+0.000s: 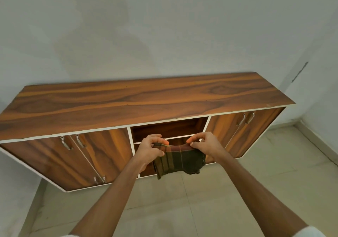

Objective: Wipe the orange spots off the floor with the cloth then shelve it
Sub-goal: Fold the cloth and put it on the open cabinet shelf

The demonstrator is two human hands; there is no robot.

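A dark green and brown checked cloth [180,161] hangs folded between my two hands, in front of the open middle bay of a low wooden cabinet [128,99]. My left hand [150,150] pinches its upper left corner and my right hand [204,144] pinches its upper right corner. The cloth's lower edge dangles above the pale tiled floor [210,196]. Behind the cloth, a white-edged shelf [180,137] divides the open bay into an upper and a lower compartment. No orange spots show on the floor in view.
Closed double doors with metal handles flank the bay, on the left [73,141] and on the right [246,118]. A grey-white wall [164,32] stands behind the cabinet, and another wall closes the right side.
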